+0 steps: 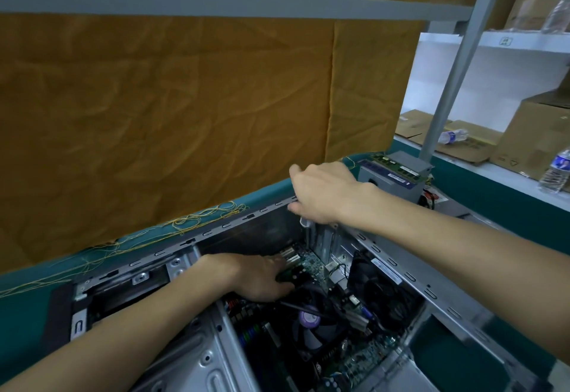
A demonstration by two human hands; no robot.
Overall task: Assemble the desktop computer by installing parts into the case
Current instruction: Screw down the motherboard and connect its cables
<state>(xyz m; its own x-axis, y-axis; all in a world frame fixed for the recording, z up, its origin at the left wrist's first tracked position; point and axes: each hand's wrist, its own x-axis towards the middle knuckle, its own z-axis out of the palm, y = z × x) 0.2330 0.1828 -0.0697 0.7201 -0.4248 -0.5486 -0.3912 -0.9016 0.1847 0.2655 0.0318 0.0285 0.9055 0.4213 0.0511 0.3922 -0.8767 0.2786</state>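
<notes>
The left hand (259,277) is gripping a small green expansion card (285,275) over the motherboard inside the open grey metal case (385,256) on the teal desk (456,361); the right hand (324,191), fingers curled, is gripping the case's rear bracket. Next, probably, seating the card squarely in its slot.

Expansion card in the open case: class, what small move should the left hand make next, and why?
Probably press the green card down toward the motherboard: the left hand grips it low inside the case, while the right hand rests on the rear corner. Whether it is seated is hidden.
</notes>
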